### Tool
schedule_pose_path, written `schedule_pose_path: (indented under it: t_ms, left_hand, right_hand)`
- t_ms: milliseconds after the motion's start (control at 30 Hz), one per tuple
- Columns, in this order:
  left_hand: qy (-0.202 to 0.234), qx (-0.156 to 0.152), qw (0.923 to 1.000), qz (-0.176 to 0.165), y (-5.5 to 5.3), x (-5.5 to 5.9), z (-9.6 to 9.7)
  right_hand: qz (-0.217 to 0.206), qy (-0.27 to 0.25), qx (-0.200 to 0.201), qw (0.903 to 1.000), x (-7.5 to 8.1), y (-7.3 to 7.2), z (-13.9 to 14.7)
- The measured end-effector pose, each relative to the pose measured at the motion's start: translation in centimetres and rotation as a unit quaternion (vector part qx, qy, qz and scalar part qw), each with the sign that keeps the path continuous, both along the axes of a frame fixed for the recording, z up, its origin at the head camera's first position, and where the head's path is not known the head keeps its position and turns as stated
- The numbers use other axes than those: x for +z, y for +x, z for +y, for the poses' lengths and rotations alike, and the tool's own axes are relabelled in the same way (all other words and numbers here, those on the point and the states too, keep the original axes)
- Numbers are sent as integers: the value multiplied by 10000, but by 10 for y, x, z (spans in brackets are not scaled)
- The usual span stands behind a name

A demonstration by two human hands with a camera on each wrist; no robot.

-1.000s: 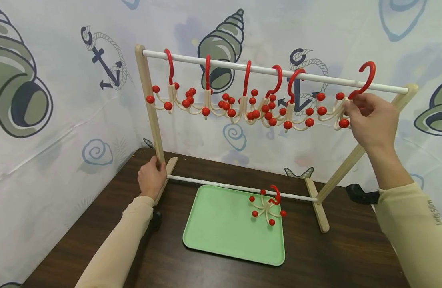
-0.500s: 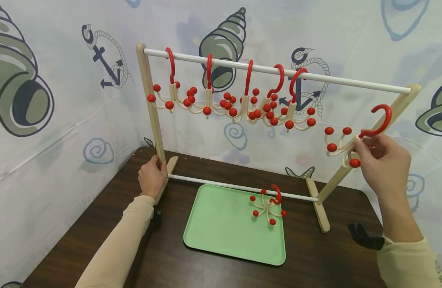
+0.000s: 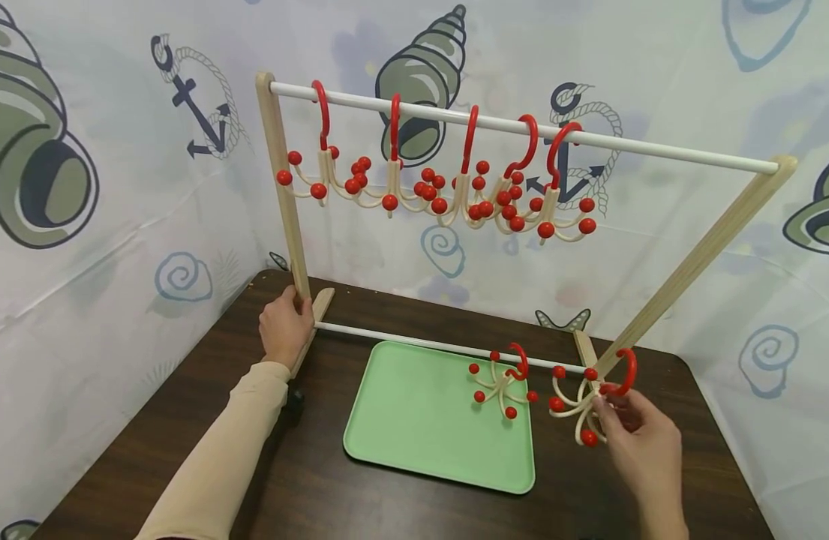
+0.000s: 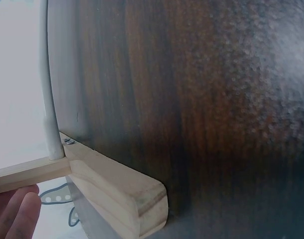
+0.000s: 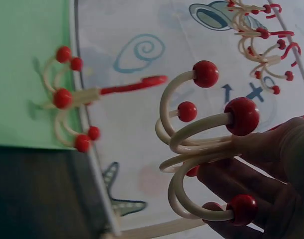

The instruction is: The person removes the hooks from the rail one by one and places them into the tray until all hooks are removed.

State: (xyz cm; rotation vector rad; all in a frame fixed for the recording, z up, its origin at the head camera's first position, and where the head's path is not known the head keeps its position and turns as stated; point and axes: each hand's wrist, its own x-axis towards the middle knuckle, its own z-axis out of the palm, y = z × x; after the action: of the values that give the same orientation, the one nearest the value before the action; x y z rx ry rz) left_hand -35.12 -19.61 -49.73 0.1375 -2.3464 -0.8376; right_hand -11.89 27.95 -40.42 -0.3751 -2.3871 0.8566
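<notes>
My left hand [image 3: 284,328] grips the lower left wooden post [image 3: 288,217] of a rack; in the left wrist view its fingers [image 4: 23,216] show beside that post. Between thumb and fingers, my right hand [image 3: 647,444] pinches the stem of a multi-armed hanger [image 5: 211,145] with cream arms, red ball tips and a red hook. It is held off the rod, right of the green tray [image 3: 414,427], near the right post's base. A second such hanger [image 3: 501,386] sits on the tray's back right. Several more hangers [image 3: 394,176] hang from the white top rod [image 3: 671,154].
A white lower rod [image 3: 414,343] runs behind the tray, joining the rack's two sides. The right post [image 3: 704,259] leans outward above its wooden foot [image 3: 585,349]. Patterned cloth [image 3: 509,45] encloses the back and sides of the dark wooden table [image 3: 387,510].
The right hand has carried its hanger down and leftward, from beside the top rod to low near the tray. My left hand keeps its grip on the post.
</notes>
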Motion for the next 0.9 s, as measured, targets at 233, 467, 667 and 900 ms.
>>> schedule_pose_path:
  t_ms: [233, 467, 667, 900]
  left_hand:
    - [-22, 11, 10000, -21, 0, 1, 1]
    - [-8, 35, 10000, -44, 0, 1, 1]
    - [-39, -8, 10000, 65, 0, 1, 0]
    - [-55, -3, 10000, 58, -1, -1, 0]
  right_hand:
    - [-267, -388, 241, 9986, -44, 15, -32]
    - [-686, -775, 470, 9935, -67, 17, -58]
    - [-848, -829, 400, 9921, -78, 11, -73]
    - [-881, -797, 321, 9924, -88, 3, -83]
